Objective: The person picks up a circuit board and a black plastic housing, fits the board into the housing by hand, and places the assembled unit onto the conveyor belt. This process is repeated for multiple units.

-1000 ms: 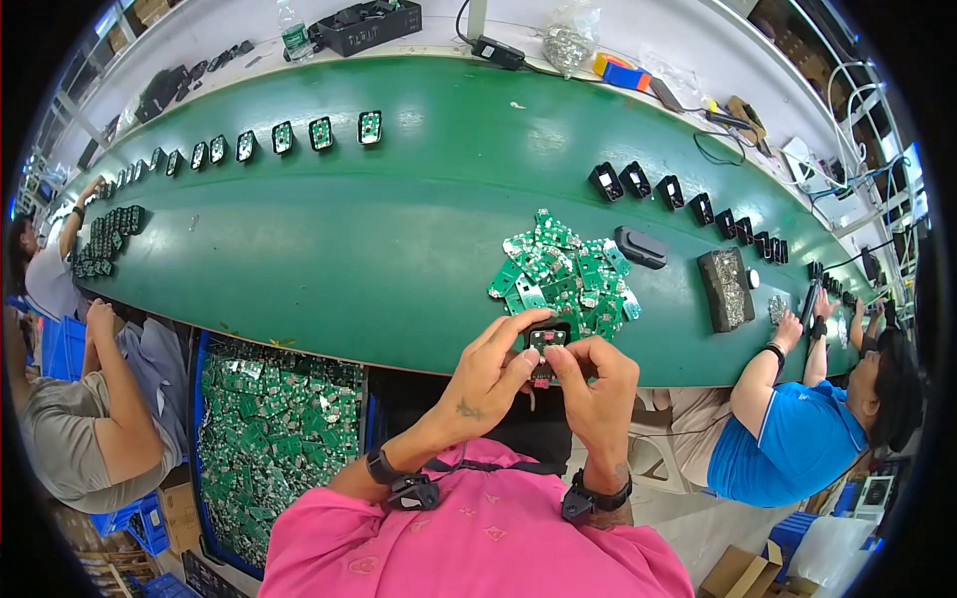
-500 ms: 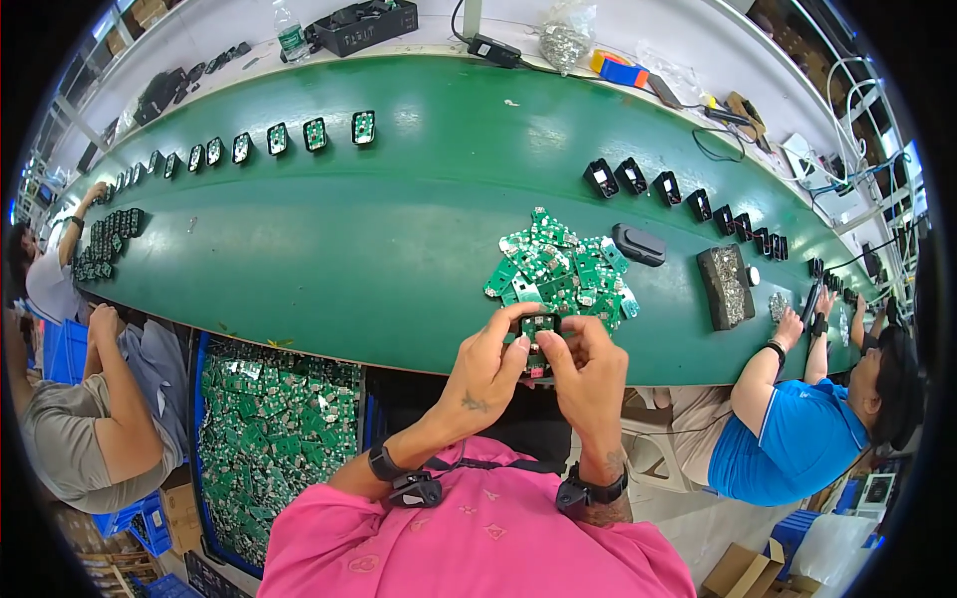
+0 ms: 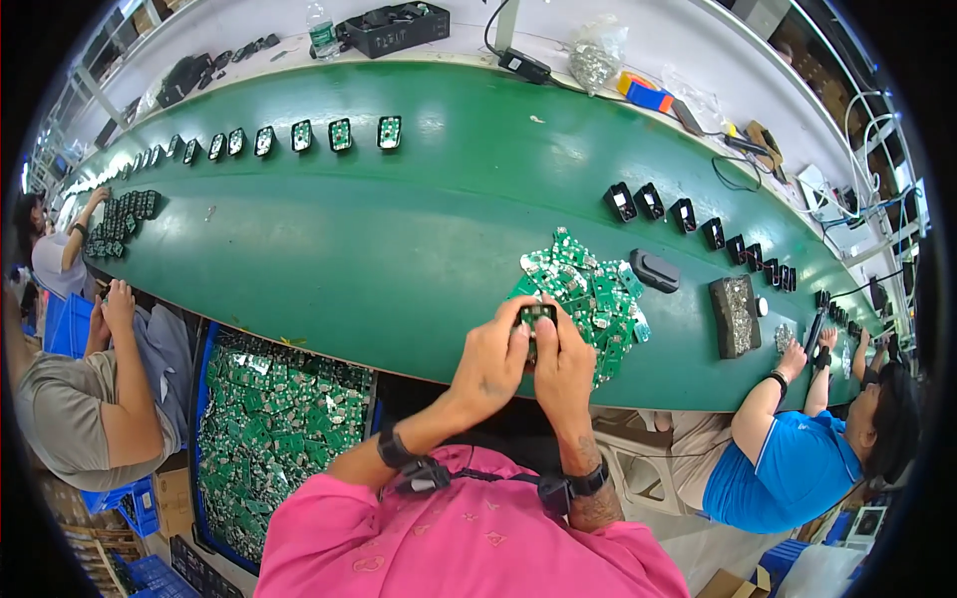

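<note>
Close to the table's front edge, my left hand [image 3: 490,351] and my right hand [image 3: 564,361] both grip a small black plastic casing [image 3: 536,315]. A green circuit board shows inside its upper end; the lower part is hidden by my fingers. Both thumbs press down on it. Just beyond my hands lies a loose heap of green circuit boards [image 3: 588,289]. Beside that heap rests a closed dark oblong case [image 3: 655,270].
Casings fitted with boards [image 3: 340,135] form a row at the far left; open black casings [image 3: 682,214] line the right. A dark-sided box of small metal parts [image 3: 735,317] stands on the right. A large bin of boards [image 3: 284,429] is at my left. Co-workers sit on both sides.
The whole view has shifted, so the table's things appear slightly further right and lower. My hands have drawn closer together around the casing, with both thumbs now on it.
</note>
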Motion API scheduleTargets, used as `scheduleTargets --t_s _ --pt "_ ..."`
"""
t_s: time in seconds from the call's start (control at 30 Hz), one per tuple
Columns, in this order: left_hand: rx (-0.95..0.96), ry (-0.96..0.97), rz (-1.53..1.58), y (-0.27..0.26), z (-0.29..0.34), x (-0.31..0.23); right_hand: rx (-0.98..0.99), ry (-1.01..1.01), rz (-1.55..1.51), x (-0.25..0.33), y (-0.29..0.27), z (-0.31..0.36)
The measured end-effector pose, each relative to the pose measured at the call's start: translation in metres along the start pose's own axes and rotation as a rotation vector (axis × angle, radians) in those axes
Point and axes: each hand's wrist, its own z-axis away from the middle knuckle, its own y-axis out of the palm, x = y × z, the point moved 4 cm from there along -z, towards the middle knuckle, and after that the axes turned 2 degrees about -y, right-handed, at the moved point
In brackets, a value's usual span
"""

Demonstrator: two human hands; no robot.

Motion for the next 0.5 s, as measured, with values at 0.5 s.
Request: scheduleTargets --t_s 0.5 --pt "-0.178 -0.253 -0.568 -0.104 -0.293 0.197 -0.239 0.180 0.156 -0.075 -0.086 -0.002"
